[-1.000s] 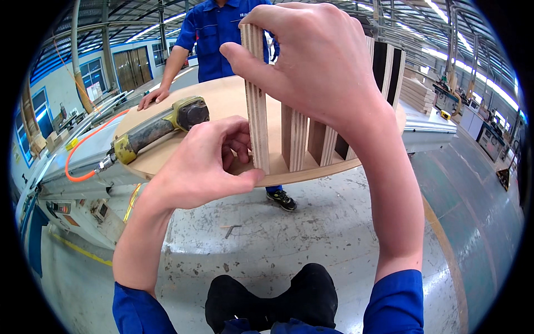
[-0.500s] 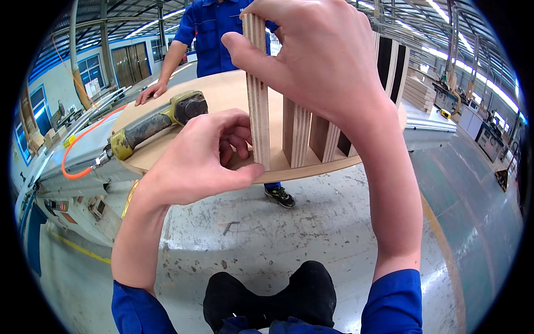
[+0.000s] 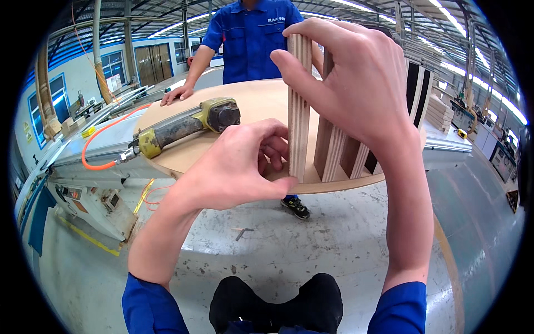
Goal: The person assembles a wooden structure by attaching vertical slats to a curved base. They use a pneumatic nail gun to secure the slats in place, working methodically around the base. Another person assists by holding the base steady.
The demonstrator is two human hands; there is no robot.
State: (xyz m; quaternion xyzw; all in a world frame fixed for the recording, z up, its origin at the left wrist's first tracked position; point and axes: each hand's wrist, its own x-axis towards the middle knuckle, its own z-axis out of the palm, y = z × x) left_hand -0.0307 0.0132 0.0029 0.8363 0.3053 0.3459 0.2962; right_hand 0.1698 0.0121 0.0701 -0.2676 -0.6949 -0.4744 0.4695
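Observation:
An upright plywood board [image 3: 299,122] stands on edge near the front rim of a round wooden panel [image 3: 256,92]. My left hand [image 3: 236,164] is closed at its foot, thumb along the near edge and curled fingers by its left face. At the top, my right hand [image 3: 361,78] grips the same board, with the index finger over the upper end and the thumb by the near edge. More upright plywood pieces [image 3: 335,153] stand in a row to its right, partly hidden by my right hand and forearm.
A yellow-and-black air tool [image 3: 178,128] lies on the panel to the left, joined to an orange hose [image 3: 92,161]. Across the panel stands a person in blue [image 3: 245,44], one hand resting on its rim. Black-faced boards [image 3: 416,92] rise at the right.
The whole view has shifted, so my hands, the board and the panel appear farther right and slightly lower. Both hands keep their hold on the board.

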